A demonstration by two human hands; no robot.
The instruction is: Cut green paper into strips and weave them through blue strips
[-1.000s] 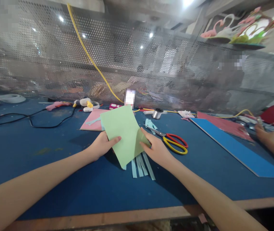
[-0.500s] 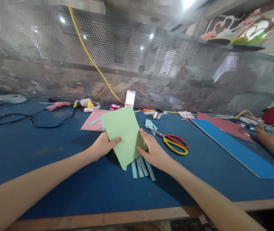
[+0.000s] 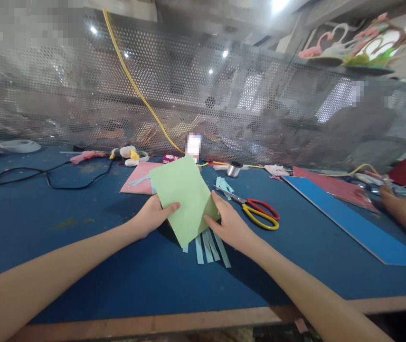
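Note:
A light green paper sheet point(image 3: 183, 197) is held tilted above the blue table point(image 3: 81, 266), between both hands. My left hand point(image 3: 153, 214) grips its left edge, thumb on top. My right hand point(image 3: 229, 224) pinches its right edge, where the paper curls a little. Under the sheet lie several pale blue paper strips point(image 3: 208, 247). Red and yellow scissors point(image 3: 256, 211) lie just right of my right hand.
A pink sheet point(image 3: 138, 178), a glue gun point(image 3: 85, 156) with a black cable point(image 3: 46, 176), and a wire spool point(image 3: 234, 168) lie farther back. A blue board point(image 3: 352, 223) and another person's hand point(image 3: 397, 204) are at the right. A perforated metal screen point(image 3: 188, 95) stands behind.
My right hand has shifted slightly along the right edge of the green sheet, flattening the curl. The left hand and the sheet have barely moved.

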